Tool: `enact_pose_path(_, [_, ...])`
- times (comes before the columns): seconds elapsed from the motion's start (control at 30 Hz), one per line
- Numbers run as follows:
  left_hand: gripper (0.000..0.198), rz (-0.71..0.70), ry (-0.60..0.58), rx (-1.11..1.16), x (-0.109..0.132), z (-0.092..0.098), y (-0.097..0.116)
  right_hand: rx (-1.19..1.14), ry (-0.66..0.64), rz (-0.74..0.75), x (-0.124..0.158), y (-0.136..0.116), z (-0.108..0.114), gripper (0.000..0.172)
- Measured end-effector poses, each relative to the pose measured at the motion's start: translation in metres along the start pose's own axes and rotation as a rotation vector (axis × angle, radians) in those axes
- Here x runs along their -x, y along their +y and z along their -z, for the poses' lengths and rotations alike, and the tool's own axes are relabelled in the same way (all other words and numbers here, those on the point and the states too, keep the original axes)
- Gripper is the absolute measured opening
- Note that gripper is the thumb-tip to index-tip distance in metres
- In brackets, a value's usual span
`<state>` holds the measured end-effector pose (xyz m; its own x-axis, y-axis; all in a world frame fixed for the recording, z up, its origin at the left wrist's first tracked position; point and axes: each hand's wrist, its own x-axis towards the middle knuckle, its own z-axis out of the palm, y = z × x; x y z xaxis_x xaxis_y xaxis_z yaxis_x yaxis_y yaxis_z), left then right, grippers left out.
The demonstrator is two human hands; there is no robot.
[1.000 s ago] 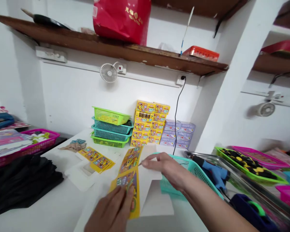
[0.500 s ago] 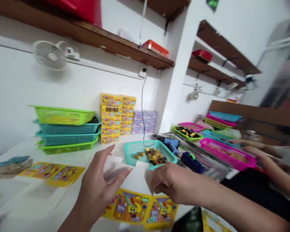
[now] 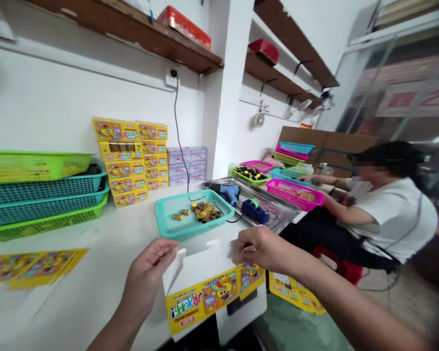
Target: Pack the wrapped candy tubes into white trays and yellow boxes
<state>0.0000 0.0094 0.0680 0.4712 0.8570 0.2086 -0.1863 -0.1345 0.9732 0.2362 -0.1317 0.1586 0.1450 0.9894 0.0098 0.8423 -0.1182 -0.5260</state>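
A yellow printed cardboard box, partly folded with its white inside facing up, is held between my hands at the table's front edge. My left hand pinches a white flap at its left end. At the right end, the curled fingers of my right hand grip the card; their tips are partly hidden. Just beyond the box stands a turquoise basket with small yellow-brown cylindrical pieces in it.
Flat yellow cartons lie at left, below stacked baskets. Finished yellow boxes and purple boxes stand against the wall. A metal tray holds a blue glue gun and tape dispenser. A co-worker sits at right.
The view has swung right. My left hand has gone from spread fingers to pinching the box's flap, and the card is now raised and tilted, nearer the front edge.
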Motion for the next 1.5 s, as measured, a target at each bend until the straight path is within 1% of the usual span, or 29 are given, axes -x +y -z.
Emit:
enact_pose_path(0.13, [0.022, -0.189, 0.184, -0.096, -0.009, -0.018, 0.0, -0.086, -0.094, 0.121, 0.026, 0.006, 0.009, 0.006])
enact_pose_path(0.2, [0.021, -0.225, 0.232, -0.151, -0.015, -0.025, 0.001, -0.153, -0.138, 0.157, 0.039, 0.014, 0.01, 0.009])
enact_pose_path(0.27, [0.019, -0.238, 0.232, -0.191, -0.02, -0.032, -0.001, -0.216, -0.172, 0.177, 0.051, 0.024, 0.01, 0.018])
enact_pose_path(0.3, [0.019, -0.251, 0.214, -0.211, -0.022, -0.035, -0.002, -0.262, -0.193, 0.164, 0.055, 0.029, 0.009, 0.026])
enact_pose_path(0.37, [0.016, -0.297, 0.156, -0.262, -0.023, -0.043, -0.004, -0.383, -0.223, 0.086, 0.062, 0.037, 0.007, 0.037])
enact_pose_path(0.4, [0.015, -0.322, 0.119, -0.291, -0.024, -0.048, -0.005, -0.424, -0.223, 0.035, 0.063, 0.039, 0.005, 0.038])
enact_pose_path(0.43, [0.013, -0.347, 0.076, -0.318, -0.023, -0.053, -0.005, -0.428, -0.219, -0.01, 0.064, 0.039, 0.003, 0.033])
enact_pose_path(0.5, [0.01, -0.397, -0.026, -0.347, -0.023, -0.067, -0.004, -0.314, -0.254, -0.042, 0.063, 0.035, -0.002, 0.022])
enact_pose_path(0.6, [0.012, -0.462, -0.2, -0.319, -0.023, -0.09, 0.0, -0.083, -0.437, 0.059, 0.061, 0.022, -0.008, 0.019])
enact_pose_path(0.63, [0.013, -0.47, -0.239, -0.302, -0.025, -0.096, 0.001, -0.042, -0.473, 0.097, 0.062, 0.016, -0.009, 0.018])
enact_pose_path(0.73, [0.01, -0.408, -0.272, -0.222, -0.037, -0.107, 0.003, 0.007, -0.476, 0.178, 0.065, 0.001, -0.004, 0.017])
enact_pose_path(0.83, [0.013, -0.252, -0.315, -0.072, -0.056, -0.109, 0.008, -0.012, -0.475, 0.274, 0.062, -0.013, 0.006, 0.018])
enact_pose_path(0.9, [0.019, -0.178, -0.384, 0.003, -0.07, -0.112, 0.016, -0.022, -0.499, 0.329, 0.052, -0.025, 0.013, 0.014])
enact_pose_path(1.0, [0.025, -0.132, -0.5, 0.088, -0.092, -0.116, 0.034, 0.018, -0.544, 0.366, 0.031, -0.043, 0.026, 0.019])
enact_pose_path(1.03, [0.027, -0.115, -0.527, 0.131, -0.099, -0.116, 0.04, 0.087, -0.529, 0.395, 0.025, -0.048, 0.032, 0.019])
enact_pose_path(1.07, [0.03, -0.098, -0.541, 0.188, -0.107, -0.116, 0.045, 0.204, -0.487, 0.438, 0.02, -0.053, 0.038, 0.017])
enact_pose_path(1.13, [0.036, -0.082, -0.542, 0.305, -0.12, -0.112, 0.048, 0.507, -0.357, 0.556, 0.016, -0.06, 0.052, 0.013])
enact_pose_path(1.2, [0.04, -0.085, -0.541, 0.382, -0.131, -0.106, 0.043, 0.738, -0.243, 0.663, 0.019, -0.063, 0.063, 0.013])
enact_pose_path(1.23, [0.04, -0.074, -0.55, 0.401, -0.134, -0.103, 0.039, 0.796, -0.211, 0.698, 0.023, -0.063, 0.068, 0.015])
enact_pose_path(1.3, [0.041, -0.032, -0.574, 0.418, -0.139, -0.097, 0.026, 0.84, -0.197, 0.698, 0.031, -0.062, 0.072, 0.016])
enact_pose_path(1.37, [0.041, 0.007, -0.595, 0.426, -0.141, -0.095, 0.015, 0.844, -0.279, 0.624, 0.039, -0.06, 0.072, 0.012])
enact_pose_path(1.43, [0.041, 0.021, -0.596, 0.426, -0.14, -0.094, 0.007, 0.782, -0.378, 0.537, 0.044, -0.06, 0.067, 0.005])
enact_pose_path(1.5, [0.04, 0.028, -0.589, 0.413, -0.139, -0.095, 0.004, 0.679, -0.43, 0.5, 0.048, -0.061, 0.058, 0.02])
